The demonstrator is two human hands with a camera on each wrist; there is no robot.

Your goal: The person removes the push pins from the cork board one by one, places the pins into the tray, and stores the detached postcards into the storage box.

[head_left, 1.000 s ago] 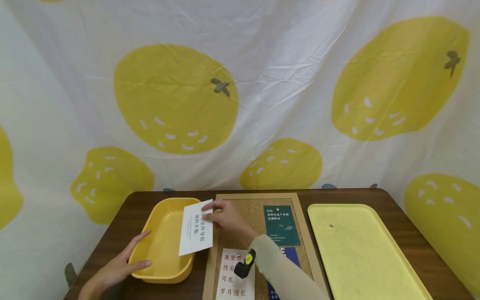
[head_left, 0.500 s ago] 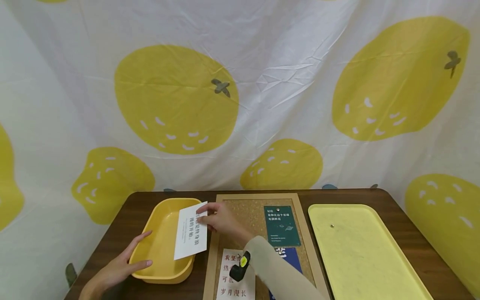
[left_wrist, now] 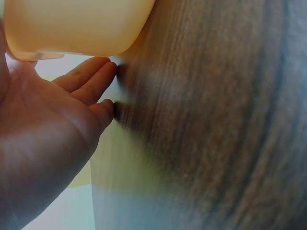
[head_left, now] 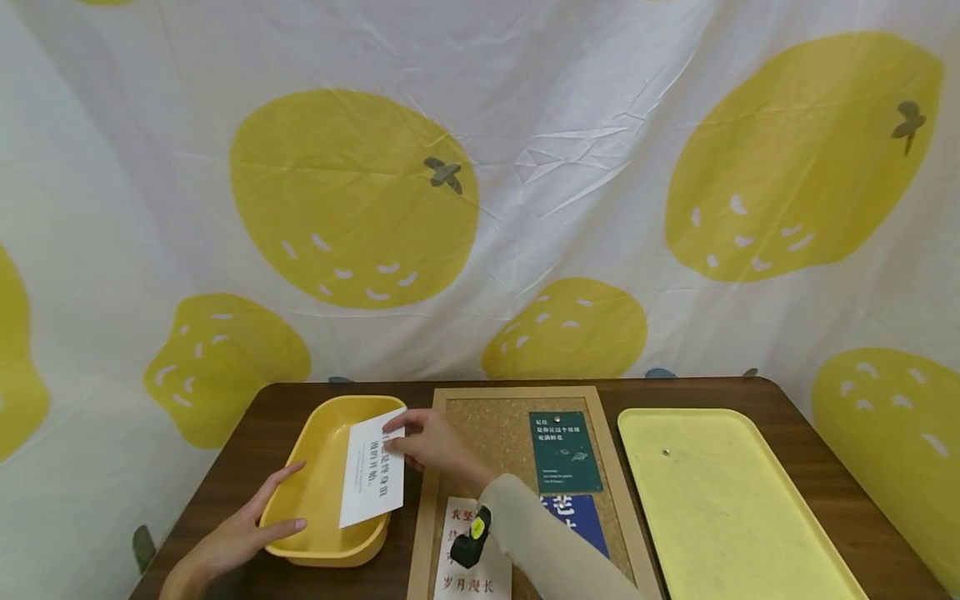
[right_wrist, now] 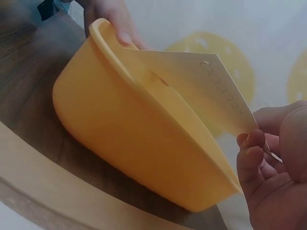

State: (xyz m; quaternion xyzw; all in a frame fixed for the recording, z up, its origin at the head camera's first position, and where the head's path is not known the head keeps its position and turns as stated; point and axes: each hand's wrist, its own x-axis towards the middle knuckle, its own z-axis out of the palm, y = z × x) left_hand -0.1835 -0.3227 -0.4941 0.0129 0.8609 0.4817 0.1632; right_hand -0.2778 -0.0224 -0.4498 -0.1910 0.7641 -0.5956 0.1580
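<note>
My right hand (head_left: 429, 446) pinches the upper right edge of a white card (head_left: 367, 479) with dark printed characters. The card hangs tilted over the right side of a yellow plastic tub (head_left: 311, 467); its back, with a row of small squiggles, shows in the right wrist view. Between the right fingers is a thin shiny sliver (right_wrist: 273, 154), too small to identify. My left hand (head_left: 236, 531) holds the tub's left rim, the thumb over the edge. In the left wrist view, its other fingers (left_wrist: 91, 86) reach beneath the tub wall (left_wrist: 81, 26), close to the tabletop.
A framed corkboard (head_left: 480, 442) lies right of the tub, bearing a green card (head_left: 566, 454), a blue card (head_left: 581, 517) and a white card with red characters (head_left: 472, 575). Farther right, a pale yellow tray (head_left: 720, 500) holds a small metal pin (head_left: 666, 452). A patterned curtain hangs behind.
My right hand has moved left and slightly down with the card, bringing more of it over the tub. The left hand and the tub have stayed in place.
</note>
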